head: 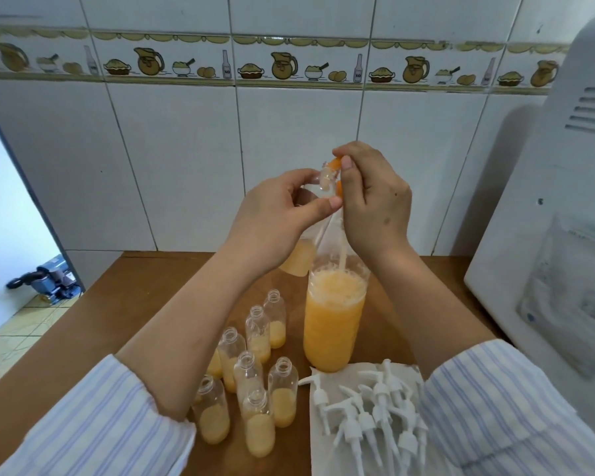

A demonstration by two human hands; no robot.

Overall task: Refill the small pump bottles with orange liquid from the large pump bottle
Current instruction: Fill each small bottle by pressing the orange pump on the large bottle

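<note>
Above the large bottle (334, 317), the left hand (272, 218) curls its fingers (323, 204) round a small bottle (298, 259) partly filled with orange, while the right hand (375, 201) pinches the orange pump head (335, 164), its tube trailing into the large bottle's open mouth. Left of the large bottle on the bench (100, 310), the small open bottles (251, 379) stand only part full, and just right of them the white pumps (368, 413) lie unfitted on a paper towel (327, 455), so most filling and all capping seem left.
</note>
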